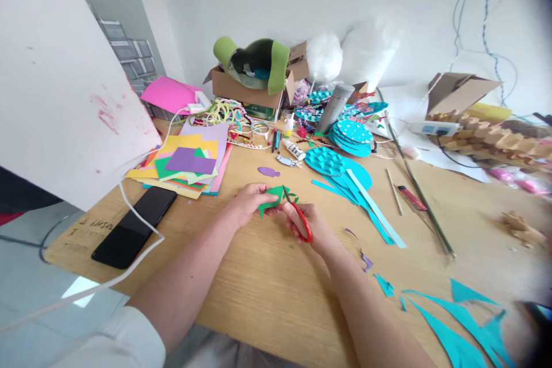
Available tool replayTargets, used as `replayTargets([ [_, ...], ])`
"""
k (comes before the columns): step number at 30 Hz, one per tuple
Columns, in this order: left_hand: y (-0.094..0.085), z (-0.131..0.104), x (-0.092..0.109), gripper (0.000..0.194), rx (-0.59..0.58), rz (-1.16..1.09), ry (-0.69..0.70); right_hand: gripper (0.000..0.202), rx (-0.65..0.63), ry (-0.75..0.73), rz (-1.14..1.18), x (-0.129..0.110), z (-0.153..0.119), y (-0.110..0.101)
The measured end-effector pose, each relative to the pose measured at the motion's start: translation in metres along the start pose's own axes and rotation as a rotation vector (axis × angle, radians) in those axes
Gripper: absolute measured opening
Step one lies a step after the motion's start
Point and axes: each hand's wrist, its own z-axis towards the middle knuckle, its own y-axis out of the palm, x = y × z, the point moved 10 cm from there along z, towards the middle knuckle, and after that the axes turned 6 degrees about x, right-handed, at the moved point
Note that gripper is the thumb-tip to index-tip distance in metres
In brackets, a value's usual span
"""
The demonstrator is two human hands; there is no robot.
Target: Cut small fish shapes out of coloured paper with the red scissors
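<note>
Over the middle of a pale wooden tabletop point(259, 282), holds a small, leafy-edged piece of green paper point(271, 196) in the left hand point(249, 203), pinched between thumb and fingers. Grasps red-handled scissors with dark metal blades point(304, 222) in the right hand point(315, 225), fingers wrapped about the handles, tips pointing away at the paper's right side. Cannot quite tell, at this size, whether the blades bite into it. Has a purple, fish-shaped paper cutout point(268, 172) lying just beyond the hands, a stack of coloured paper sheets point(190, 160) and a black smartphone point(125, 236) to the left, turquoise paper ovals point(323, 160) beyond to the right, and turquoise paper scraps point(468, 292) at the near right.
</note>
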Motion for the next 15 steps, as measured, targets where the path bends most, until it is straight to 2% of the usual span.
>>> replayTargets([
  [7,-0.006,0.004,-0.004,0.026,0.042,0.034,0.001,0.058,0.053,0.028,0.035,0.003,0.002,-0.006],
  [11,-0.006,0.001,-0.001,0.024,0.048,0.128,0.014,0.058,0.211,0.036,0.130,0.012,0.008,-0.024],
  [15,0.000,-0.003,-0.004,0.021,0.014,0.241,0.000,0.050,0.304,-0.071,0.191,0.007,0.010,-0.037],
])
